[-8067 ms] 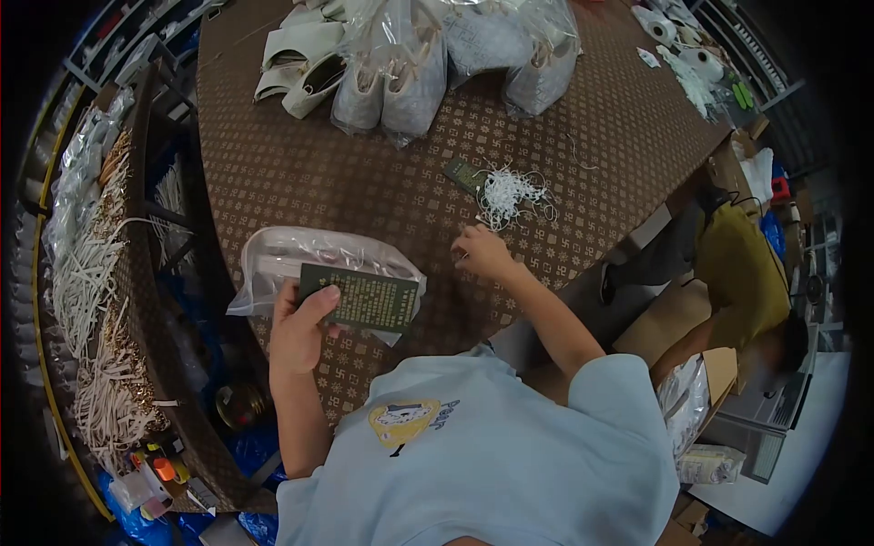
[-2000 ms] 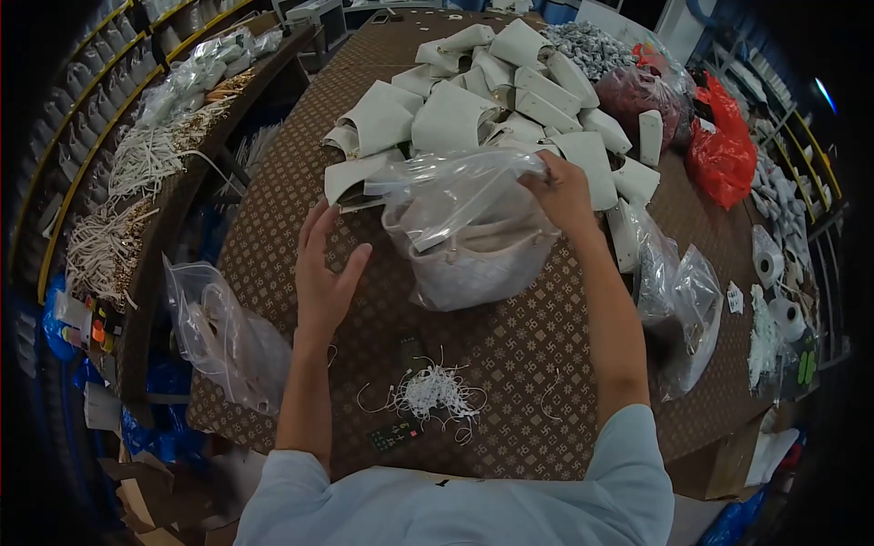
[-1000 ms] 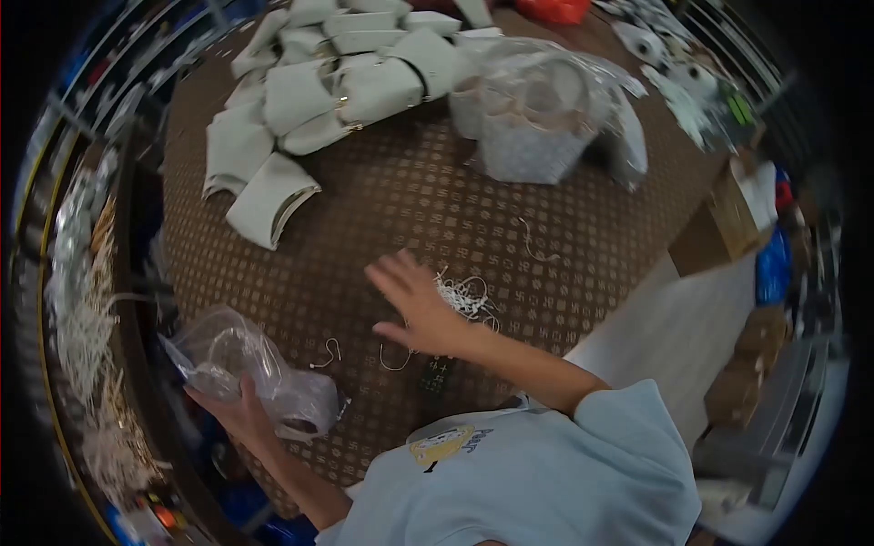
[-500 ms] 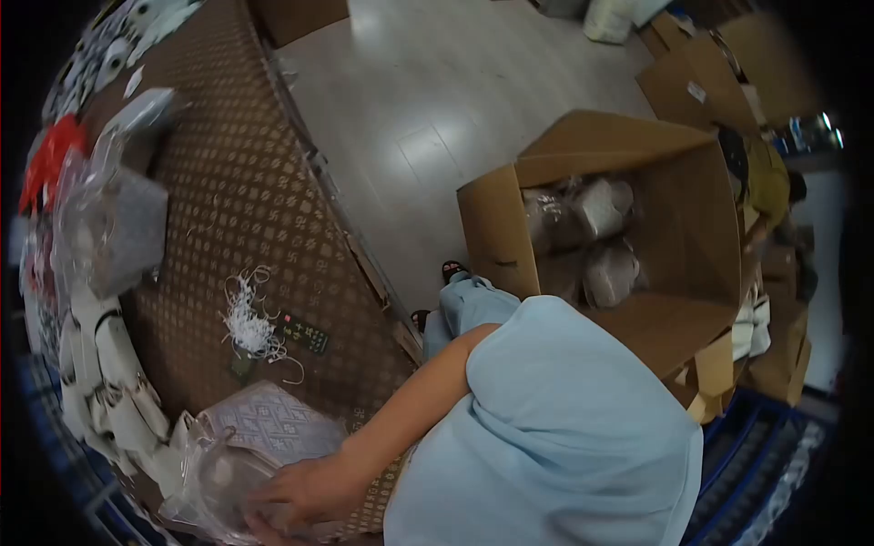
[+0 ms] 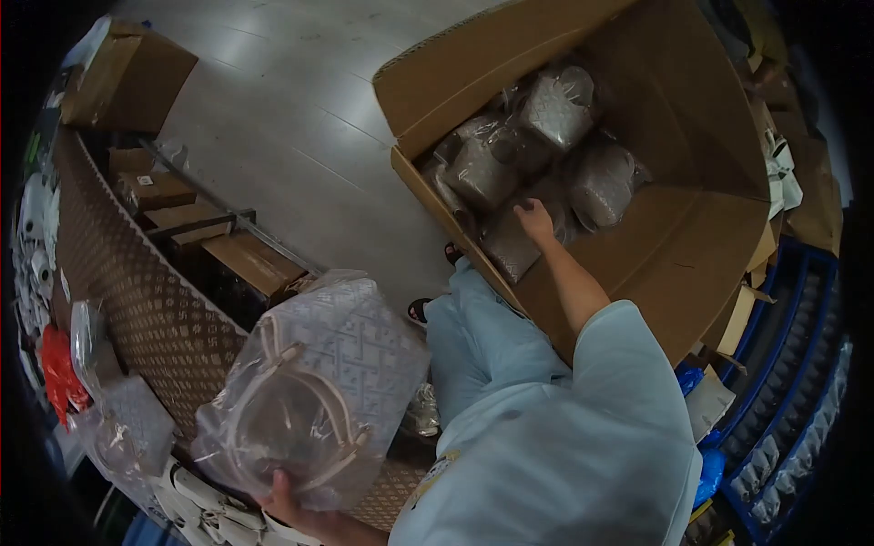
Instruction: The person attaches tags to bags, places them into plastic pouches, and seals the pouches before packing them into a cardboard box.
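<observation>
My left hand (image 5: 296, 510) is closed on the edge of a clear plastic bag, thumb on top. Inside is a pale handbag (image 5: 355, 337) with a raised lattice pattern and light curved handles, held up above the table edge. Over the open carton, my right hand (image 5: 535, 221) has its fingers curled at the upper side of a plastic-wrapped handbag (image 5: 512, 246); the exact grip is small and partly hidden. Beside it in the carton lie more wrapped handbags, among them a whitish one (image 5: 557, 107) and a greyish one (image 5: 603, 187).
The large cardboard carton (image 5: 692, 264) stands open on my right. To my left runs a table with a brown patterned cover (image 5: 118, 246), holding a red plastic bag (image 5: 62, 373) and white bags. Boxes (image 5: 250, 259) sit beneath it. Blue racks (image 5: 774, 364) stand at right.
The view has swung toward the carton. The wrapped handbag has been lifted off the table into my left hand. My right hand is now inside the carton, where more wrapped handbags show.
</observation>
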`<state>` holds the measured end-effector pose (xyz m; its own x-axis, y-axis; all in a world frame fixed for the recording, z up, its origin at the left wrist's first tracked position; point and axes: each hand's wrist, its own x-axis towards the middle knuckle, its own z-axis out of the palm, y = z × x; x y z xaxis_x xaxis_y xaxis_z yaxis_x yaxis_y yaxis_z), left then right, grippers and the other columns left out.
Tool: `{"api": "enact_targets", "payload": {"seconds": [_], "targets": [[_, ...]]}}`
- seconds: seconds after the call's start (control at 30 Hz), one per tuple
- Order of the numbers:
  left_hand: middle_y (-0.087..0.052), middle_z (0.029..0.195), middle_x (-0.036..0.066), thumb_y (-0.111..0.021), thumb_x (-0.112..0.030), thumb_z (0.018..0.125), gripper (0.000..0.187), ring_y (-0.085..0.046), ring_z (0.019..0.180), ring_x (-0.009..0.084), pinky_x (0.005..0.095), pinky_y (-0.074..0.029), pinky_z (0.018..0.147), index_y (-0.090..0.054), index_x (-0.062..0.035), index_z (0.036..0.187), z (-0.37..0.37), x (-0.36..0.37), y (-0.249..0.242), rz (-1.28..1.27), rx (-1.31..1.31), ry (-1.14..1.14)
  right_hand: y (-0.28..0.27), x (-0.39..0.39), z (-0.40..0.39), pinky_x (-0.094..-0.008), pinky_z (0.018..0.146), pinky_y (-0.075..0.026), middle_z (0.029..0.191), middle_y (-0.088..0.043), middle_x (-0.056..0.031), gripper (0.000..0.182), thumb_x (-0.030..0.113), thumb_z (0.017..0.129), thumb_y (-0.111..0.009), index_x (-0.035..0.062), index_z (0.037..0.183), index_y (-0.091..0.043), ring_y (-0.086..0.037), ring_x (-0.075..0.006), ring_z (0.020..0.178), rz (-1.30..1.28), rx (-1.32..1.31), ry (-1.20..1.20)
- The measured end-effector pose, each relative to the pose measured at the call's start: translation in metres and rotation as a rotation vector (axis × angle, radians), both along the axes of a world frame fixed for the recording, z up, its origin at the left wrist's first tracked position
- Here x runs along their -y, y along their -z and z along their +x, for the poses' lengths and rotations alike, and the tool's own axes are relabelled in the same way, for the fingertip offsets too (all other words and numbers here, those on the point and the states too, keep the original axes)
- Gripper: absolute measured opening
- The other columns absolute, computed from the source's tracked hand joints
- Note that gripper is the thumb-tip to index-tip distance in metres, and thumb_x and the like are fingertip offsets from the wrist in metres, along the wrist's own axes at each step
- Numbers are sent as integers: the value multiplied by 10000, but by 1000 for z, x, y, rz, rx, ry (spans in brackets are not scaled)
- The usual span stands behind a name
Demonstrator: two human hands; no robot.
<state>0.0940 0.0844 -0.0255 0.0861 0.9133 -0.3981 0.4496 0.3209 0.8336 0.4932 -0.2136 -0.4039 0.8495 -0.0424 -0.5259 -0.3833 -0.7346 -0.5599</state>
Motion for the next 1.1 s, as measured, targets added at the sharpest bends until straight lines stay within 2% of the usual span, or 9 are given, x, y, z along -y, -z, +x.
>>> {"api": "enact_targets", "payload": {"seconds": [0.2, 0.4, 0.47, 0.57, 0.7, 0.87, 0.93, 1.07, 1.1], "targets": [[-484, 1226, 130, -582, -49, 692, 650, -488, 1072, 242, 349, -374, 943, -389, 2, 1311, 152, 36, 103, -80, 43, 30, 171, 28, 4, -412, 916, -429, 1150, -575, -202, 738, 466, 765, -620, 61, 1334, -383, -549, -353, 1074, -231, -343, -126], [-506, 1176, 102, -578, -17, 649, 704, -512, 1018, 218, 326, -398, 910, -366, -2, 1321, 161, 36, 168, -112, -154, 100, 218, -63, 37, -465, 949, -386, 1372, -349, -164, 854, 443, 739, -651, 179, 1425, -215, -345, -388, 1253, -304, -43, -414], [-506, 1172, 101, -578, -15, 650, 703, -512, 1013, 216, 324, -400, 906, -366, -3, 1321, 166, 30, 188, -93, -150, 118, 204, -93, 53, -469, 961, -354, 1374, -294, -137, 805, 389, 759, -644, 178, 1414, -227, -309, -357, 1244, -634, -61, -661], [-509, 1160, 97, -576, -9, 652, 700, -514, 999, 210, 319, -406, 894, -368, -7, 1320, 168, 22, 206, -68, -138, 129, 273, -89, 53, -465, 937, -366, 1368, -291, -129, 699, 314, 781, -624, 161, 1368, -275, -312, -348, 1238, -504, -41, -541], [-513, 1143, 92, -575, -1, 654, 697, -517, 979, 202, 311, -413, 879, -369, -12, 1320, 153, 24, 196, -98, -132, 96, 285, -56, 46, -434, 700, -471, 1007, -609, -145, 278, 181, 790, -584, 92, 1040, -500, -587, -337, 924, -267, 187, -601], [-498, 1153, 85, -581, 1, 630, 743, -501, 1000, 181, 267, -426, 833, -353, -27, 1337, 137, 22, 171, -141, -73, 70, 149, -14, 74, -430, 616, -464, 722, -617, -177, 120, 146, 811, -582, 46, 868, -547, -592, -385, 677, -176, 351, -215], [-496, 1155, 82, -581, 7, 629, 748, -496, 1013, 181, 270, -427, 837, -350, -30, 1339, 139, 15, 166, -189, -34, 62, 58, 3, 70, -323, 550, -448, 666, -591, -162, 113, 60, 784, -645, 21, 849, -561, -592, -262, 593, 153, 430, -72], [-492, 1171, 75, -590, 37, 625, 788, -505, 1010, 178, 277, -425, 857, -318, -38, 1361, 172, 29, 116, -179, 142, 33, -131, 29, 26, -272, 855, -407, 1202, -527, -148, 95, 4, 797, -587, -8, 887, -558, -512, -179, 1026, 626, 180, -170], [-492, 1179, 76, -593, 45, 625, 799, -511, 1002, 176, 273, -428, 853, -308, -35, 1367, 171, 27, 102, -124, 207, 61, -153, 46, 16, -197, 605, -359, 771, -475, 40, 138, 70, 815, -614, 74, 857, -483, -397, -45, 660, 754, 154, -93]]}}
